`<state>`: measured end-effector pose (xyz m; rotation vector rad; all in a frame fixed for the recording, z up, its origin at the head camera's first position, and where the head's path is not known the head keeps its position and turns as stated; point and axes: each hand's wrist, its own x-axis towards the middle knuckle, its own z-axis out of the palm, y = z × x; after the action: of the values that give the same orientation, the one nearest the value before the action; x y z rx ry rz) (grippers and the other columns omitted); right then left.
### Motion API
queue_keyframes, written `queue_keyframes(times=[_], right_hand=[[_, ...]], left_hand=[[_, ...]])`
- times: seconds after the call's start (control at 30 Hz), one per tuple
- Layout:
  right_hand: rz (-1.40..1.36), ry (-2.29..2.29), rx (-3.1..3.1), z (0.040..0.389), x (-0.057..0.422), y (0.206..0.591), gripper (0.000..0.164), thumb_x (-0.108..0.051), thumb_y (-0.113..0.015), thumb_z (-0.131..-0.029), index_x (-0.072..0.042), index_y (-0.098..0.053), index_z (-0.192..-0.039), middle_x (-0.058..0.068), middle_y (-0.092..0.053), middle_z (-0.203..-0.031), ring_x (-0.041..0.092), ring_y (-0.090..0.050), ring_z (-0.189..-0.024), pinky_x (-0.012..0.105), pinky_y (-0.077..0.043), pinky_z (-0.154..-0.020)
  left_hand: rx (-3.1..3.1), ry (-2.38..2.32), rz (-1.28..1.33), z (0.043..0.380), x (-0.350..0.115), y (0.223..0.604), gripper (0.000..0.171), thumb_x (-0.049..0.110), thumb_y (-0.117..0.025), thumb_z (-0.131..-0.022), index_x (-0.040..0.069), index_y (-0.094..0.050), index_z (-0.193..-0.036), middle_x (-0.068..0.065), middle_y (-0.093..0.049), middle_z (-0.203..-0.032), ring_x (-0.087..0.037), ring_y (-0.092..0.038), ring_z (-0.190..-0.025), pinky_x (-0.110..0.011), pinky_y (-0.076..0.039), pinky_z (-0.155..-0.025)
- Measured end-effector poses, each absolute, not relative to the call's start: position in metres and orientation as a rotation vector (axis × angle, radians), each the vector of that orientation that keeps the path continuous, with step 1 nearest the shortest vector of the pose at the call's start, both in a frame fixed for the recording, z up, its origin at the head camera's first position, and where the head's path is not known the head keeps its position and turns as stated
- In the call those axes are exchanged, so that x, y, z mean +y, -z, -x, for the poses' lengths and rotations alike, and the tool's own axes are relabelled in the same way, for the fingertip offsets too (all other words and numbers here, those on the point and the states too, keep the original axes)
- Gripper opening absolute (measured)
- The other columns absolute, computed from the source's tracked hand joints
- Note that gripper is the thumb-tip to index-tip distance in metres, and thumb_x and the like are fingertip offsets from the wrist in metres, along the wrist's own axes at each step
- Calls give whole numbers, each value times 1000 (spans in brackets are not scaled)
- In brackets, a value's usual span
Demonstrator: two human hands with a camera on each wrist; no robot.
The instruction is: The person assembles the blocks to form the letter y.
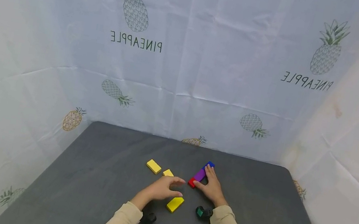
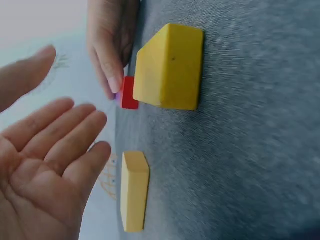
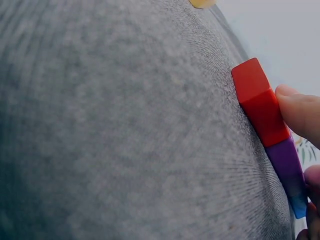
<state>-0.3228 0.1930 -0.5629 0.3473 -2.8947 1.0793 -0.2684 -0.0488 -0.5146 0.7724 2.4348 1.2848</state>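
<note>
A red block (image 1: 192,182), a purple block (image 1: 200,175) and a blue block (image 1: 210,164) lie end to end in a slanted row on the dark table. My right hand (image 1: 213,189) rests at this row, its thumb touching the red block (image 3: 262,112) and its fingers reaching to the blue end. My left hand (image 1: 160,188) is held above the table, thumb and fingers apart, with nothing between them. Close beside it lies a bright yellow block (image 1: 175,204) with a slanted end. Beyond its fingers, a paler yellow block (image 1: 168,173) is partly covered in the head view.
Another pale yellow block (image 1: 154,166) lies further left on the dark table (image 1: 99,178). White curtains (image 1: 187,69) with pineapple prints stand behind and at both sides. A black camera strap (image 1: 203,213) is at the right wrist.
</note>
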Motion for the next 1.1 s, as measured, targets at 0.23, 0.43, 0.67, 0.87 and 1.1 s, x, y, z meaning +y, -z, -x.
queue_keyframes(times=[0.23, 0.43, 0.67, 0.87, 1.1], right_hand=[[-382, -1074, -2866, 322, 195, 565, 92, -46, -70, -80, 4, -30, -146, 21, -22, -155, 39, -13, -144, 60, -20, -112], [-384, -1076, -2861, 322, 195, 565, 91, -45, -70, -81, 4, -29, -146, 20, -22, -155, 38, -12, -144, 60, -19, -112], [-382, -1094, -2873, 322, 195, 563, 90, -45, -69, -82, 3, -28, -147, 19, -20, -156, 37, -11, -145, 59, -18, -113], [-361, -1079, -2892, 321, 195, 563, 90, -45, -69, -82, 2, -28, -147, 18, -20, -156, 37, -11, -145, 59, -18, -113], [-375, -1100, -2879, 321, 195, 563, 90, -46, -68, -82, 2, -28, -147, 18, -20, -156, 37, -10, -145, 59, -17, -113]], left_hand=[[2299, -1258, -790, 260, -54, 518, 50, 22, -66, -90, 3, -52, -133, -10, -55, -135, -26, -51, -127, -40, -44, -103], [2286, -1190, -811, 259, -53, 520, 49, 23, -66, -89, 3, -54, -132, -8, -57, -134, -22, -52, -125, -34, -44, -102], [2365, -1053, -839, 259, -53, 522, 50, 25, -69, -87, 6, -57, -131, -2, -59, -131, -14, -54, -122, -29, -44, -101], [2419, -965, -830, 259, -53, 525, 53, 27, -71, -85, 11, -56, -133, 1, -58, -133, -10, -54, -119, -29, -45, -100], [2454, -887, -835, 259, -53, 527, 60, 28, -74, -82, 16, -53, -136, 4, -52, -139, -11, -50, -125, -31, -41, -105]])
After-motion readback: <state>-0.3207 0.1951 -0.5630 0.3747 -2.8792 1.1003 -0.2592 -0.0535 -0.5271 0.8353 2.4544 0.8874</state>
